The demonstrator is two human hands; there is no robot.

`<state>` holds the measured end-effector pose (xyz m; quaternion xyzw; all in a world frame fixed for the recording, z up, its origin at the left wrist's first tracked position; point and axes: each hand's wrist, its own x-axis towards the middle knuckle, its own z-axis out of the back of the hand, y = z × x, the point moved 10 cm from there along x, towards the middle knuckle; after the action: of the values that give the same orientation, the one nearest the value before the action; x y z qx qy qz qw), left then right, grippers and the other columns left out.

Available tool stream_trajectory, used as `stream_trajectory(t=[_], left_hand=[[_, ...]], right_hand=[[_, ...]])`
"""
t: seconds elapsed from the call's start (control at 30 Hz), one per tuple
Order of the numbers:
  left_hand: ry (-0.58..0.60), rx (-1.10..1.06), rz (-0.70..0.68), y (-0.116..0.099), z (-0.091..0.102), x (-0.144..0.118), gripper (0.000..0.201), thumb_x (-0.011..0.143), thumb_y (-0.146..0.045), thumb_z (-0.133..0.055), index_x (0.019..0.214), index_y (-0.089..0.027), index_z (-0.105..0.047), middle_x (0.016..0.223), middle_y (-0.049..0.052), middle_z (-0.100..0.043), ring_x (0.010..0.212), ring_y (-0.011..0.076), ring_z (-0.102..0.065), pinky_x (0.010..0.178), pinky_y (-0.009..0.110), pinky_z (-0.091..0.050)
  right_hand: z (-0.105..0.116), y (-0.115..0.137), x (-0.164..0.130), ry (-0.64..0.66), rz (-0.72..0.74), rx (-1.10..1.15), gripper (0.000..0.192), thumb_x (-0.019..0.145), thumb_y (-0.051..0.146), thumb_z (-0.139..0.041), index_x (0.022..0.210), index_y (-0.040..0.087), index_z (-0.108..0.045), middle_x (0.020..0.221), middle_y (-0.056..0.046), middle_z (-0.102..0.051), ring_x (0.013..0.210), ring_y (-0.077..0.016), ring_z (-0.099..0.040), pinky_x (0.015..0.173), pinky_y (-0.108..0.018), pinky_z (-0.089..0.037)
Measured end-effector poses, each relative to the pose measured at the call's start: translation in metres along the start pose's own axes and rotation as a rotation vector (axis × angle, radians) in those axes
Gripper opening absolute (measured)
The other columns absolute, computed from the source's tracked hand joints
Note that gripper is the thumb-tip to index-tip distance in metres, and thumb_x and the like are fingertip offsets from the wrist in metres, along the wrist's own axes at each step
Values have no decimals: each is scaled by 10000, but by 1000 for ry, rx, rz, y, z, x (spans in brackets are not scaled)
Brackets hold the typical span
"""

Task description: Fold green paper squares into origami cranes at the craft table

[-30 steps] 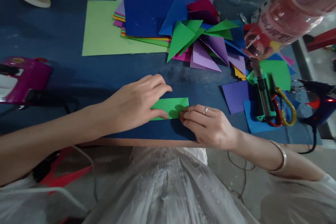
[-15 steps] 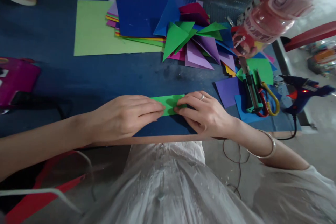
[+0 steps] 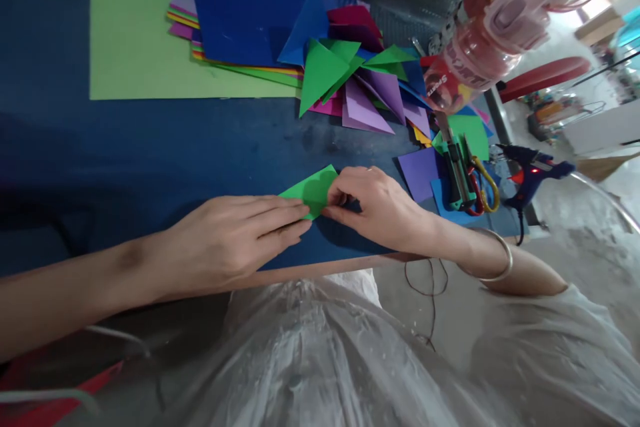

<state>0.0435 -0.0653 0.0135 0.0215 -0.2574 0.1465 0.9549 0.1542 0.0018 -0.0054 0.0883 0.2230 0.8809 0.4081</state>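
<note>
A small strip of green paper [image 3: 316,191] lies slanted on the blue table near its front edge. My left hand [image 3: 235,233] rests flat over the paper's left end, fingers stretched out and pressing it down. At the paper's right end my right hand [image 3: 377,207] has its thumb and fingers pinched on the edge. The fingertips hide part of that edge, so I cannot tell how it is folded.
Folded green paper pieces [image 3: 330,70] and a stack of coloured sheets [image 3: 245,20] lie behind my hands. To the right are a box cutter [image 3: 457,170], scissors [image 3: 485,183], a glue gun [image 3: 535,170] with a red light, and a pink bottle [image 3: 475,53].
The green paper has turned, its right end now tilting away from me. My right hand's fingers have drawn into a pinch at its edge. The camera view has shifted right.
</note>
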Motion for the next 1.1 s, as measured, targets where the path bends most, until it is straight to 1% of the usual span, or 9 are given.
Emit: stream_trajectory(t=[0.1,0.2,0.33,0.4,0.47,0.6,0.87,0.97,1.1], left_hand=[[-12,-27,30,3,-6,-8,330,1042,-150,-454,1218,-194,-729,1241,73,-778,1149,214,-747,1023,345,-632],[-6,-84,80,7,-14,-18,384,1031,-156,-437,1299,-257,-693,1297,48,-756,1200,225,-724,1053,373,-620],[-5,-149,109,10,-19,-22,425,1012,-138,-434,1344,-255,-673,1305,57,-750,1221,245,-710,1023,381,-632],[-9,-142,100,9,-17,-21,424,1020,-119,-416,1338,-236,-670,1315,58,-745,1226,239,-704,995,376,-637],[22,-118,84,6,-17,-19,392,1037,-116,-404,1325,-184,-661,1336,79,-732,1242,242,-691,987,388,-630],[99,-98,102,5,-17,-16,365,1073,-116,-370,1306,-143,-651,1375,89,-707,1296,233,-651,1046,392,-579],[68,-100,102,3,-13,-16,373,1087,-108,-352,1297,-115,-659,1357,99,-714,1285,237,-646,1031,397,-561],[71,-124,124,6,-17,-18,362,1088,-141,-376,1308,-161,-663,1364,78,-717,1291,238,-658,1028,402,-588],[-9,-215,151,12,-17,-24,385,1077,-214,-384,1338,-262,-663,1388,27,-707,1278,245,-679,1012,408,-627]], right_hand=[[-5,-2,12,71,-77,43,89,906,205,-751,855,163,-692,853,-6,-689,788,-130,-597,748,-282,-368],[-7,-2,20,117,-87,21,121,892,236,-776,830,166,-699,833,-5,-692,806,-141,-586,759,-291,-342],[-8,-4,22,177,-100,26,130,873,216,-784,804,160,-689,821,-8,-694,821,-151,-589,758,-294,-334],[-8,-5,22,198,-108,49,138,865,205,-782,784,159,-679,810,-4,-684,814,-146,-587,748,-289,-333],[-7,-6,22,211,-115,79,144,859,195,-774,768,160,-668,794,4,-670,798,-136,-583,737,-284,-330],[-7,-8,24,235,-134,120,142,849,176,-762,752,160,-660,769,16,-652,761,-119,-577,724,-276,-330],[-3,-17,24,239,-163,106,144,848,208,-776,752,155,-683,769,9,-673,765,-122,-596,706,-268,-352],[0,-22,22,234,-175,102,151,847,218,-778,745,152,-689,749,12,-677,742,-118,-599,692,-266,-353],[3,-28,21,215,-189,97,152,841,229,-783,741,154,-697,731,19,-677,727,-114,-599,684,-264,-349]])
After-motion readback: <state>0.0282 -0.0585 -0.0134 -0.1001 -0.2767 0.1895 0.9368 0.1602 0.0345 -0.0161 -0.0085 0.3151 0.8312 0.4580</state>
